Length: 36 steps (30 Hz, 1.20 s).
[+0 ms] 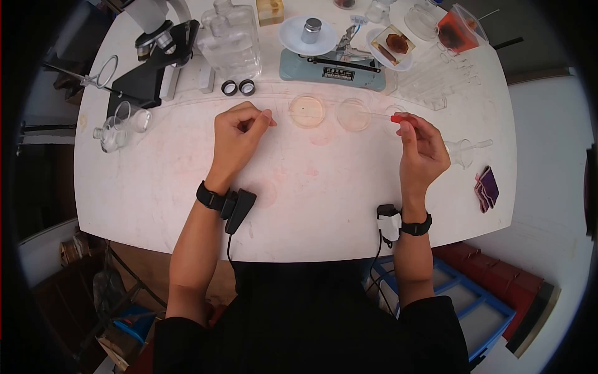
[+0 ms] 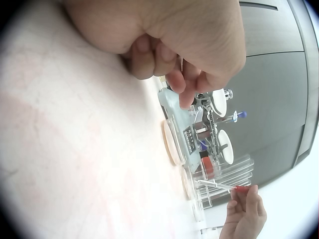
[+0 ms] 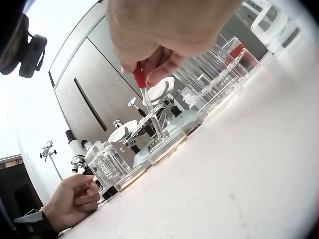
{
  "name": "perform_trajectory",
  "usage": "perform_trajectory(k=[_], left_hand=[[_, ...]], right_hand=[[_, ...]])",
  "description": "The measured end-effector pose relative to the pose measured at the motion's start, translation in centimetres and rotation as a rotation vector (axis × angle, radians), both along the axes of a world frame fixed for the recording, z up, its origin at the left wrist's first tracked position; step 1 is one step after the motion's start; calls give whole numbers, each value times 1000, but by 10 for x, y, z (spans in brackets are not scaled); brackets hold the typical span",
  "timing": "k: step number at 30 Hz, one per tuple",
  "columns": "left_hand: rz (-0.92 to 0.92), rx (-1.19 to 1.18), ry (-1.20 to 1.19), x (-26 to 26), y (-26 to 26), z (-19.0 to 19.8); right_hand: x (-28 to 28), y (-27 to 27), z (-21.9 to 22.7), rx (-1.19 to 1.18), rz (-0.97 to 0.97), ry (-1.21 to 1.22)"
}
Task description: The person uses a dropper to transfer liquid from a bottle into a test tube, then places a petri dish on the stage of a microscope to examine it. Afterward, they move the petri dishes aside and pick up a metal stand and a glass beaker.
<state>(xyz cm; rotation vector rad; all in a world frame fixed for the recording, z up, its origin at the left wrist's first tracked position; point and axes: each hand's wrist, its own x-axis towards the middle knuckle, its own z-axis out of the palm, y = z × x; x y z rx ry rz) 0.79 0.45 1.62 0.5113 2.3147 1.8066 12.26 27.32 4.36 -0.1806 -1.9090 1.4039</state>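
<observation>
My right hand pinches a dropper by its red rubber bulb. Its glass tube extends leftward over the middle petri dish in the head view and slants down in the right wrist view. To the left, my left hand has its fingers curled and its thumb against the index finger, close to the tabletop. No object shows between those fingers. Beside it sits a petri dish with pale orange contents and a small dark spot. A clear round dish lies partly behind the right hand.
Behind the dishes stands a balance with a metal weight on one pan. Glass bottles, black caps and a microscope are at the back left. A test tube rack, flask and folded cloth are on the right.
</observation>
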Motion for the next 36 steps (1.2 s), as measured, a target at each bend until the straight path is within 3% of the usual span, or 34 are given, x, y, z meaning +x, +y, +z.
perform_trajectory(k=[8, 16, 26, 36], left_hand=[[-1, 13, -6, 1, 1, 2], [38, 52, 51, -1, 2, -3], [18, 57, 37, -2, 2, -3], [0, 48, 45, -3, -1, -4]], right_hand=[[1, -2, 3, -15, -15, 1], [-1, -4, 22, -8, -173, 32], [-29, -50, 22, -72, 119, 62], [-41, -71, 17, -56, 150, -21]])
